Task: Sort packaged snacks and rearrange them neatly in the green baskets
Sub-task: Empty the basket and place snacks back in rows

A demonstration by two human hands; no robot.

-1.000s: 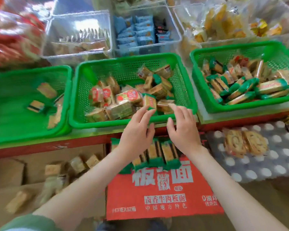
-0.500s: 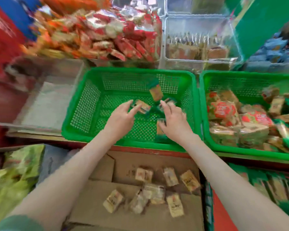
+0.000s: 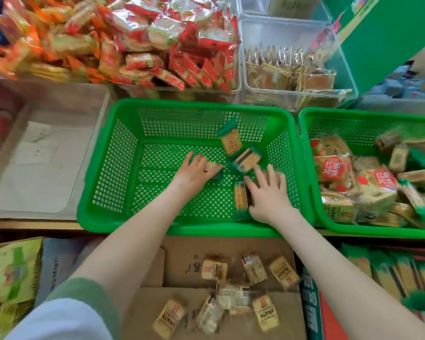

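A green basket (image 3: 123,153) in front of me holds a few green-wrapped snack packs. My left hand (image 3: 194,173) is down in its middle and pinches one small pack (image 3: 212,166) between thumb and fingers. My right hand (image 3: 268,192) lies spread on the basket floor at the right, with its thumb side against a pack standing on edge (image 3: 239,197). Two more packs (image 3: 231,141) (image 3: 247,160) lie just beyond both hands. A second green basket (image 3: 312,192) at the right is full of mixed packs.
Clear bins of red-wrapped snacks (image 3: 172,57) and brown packs (image 3: 287,77) stand behind the baskets. A clear shallow tray (image 3: 42,168) sits at the left. Below the shelf edge, a cardboard box (image 3: 189,263) holds several loose yellow packs, and a red carton (image 3: 312,310) stands at the right.
The view swung from the middle basket to the left one. Both hands went into this basket; since half a second ago they have stayed low over the packs, the right hand now spread flat.
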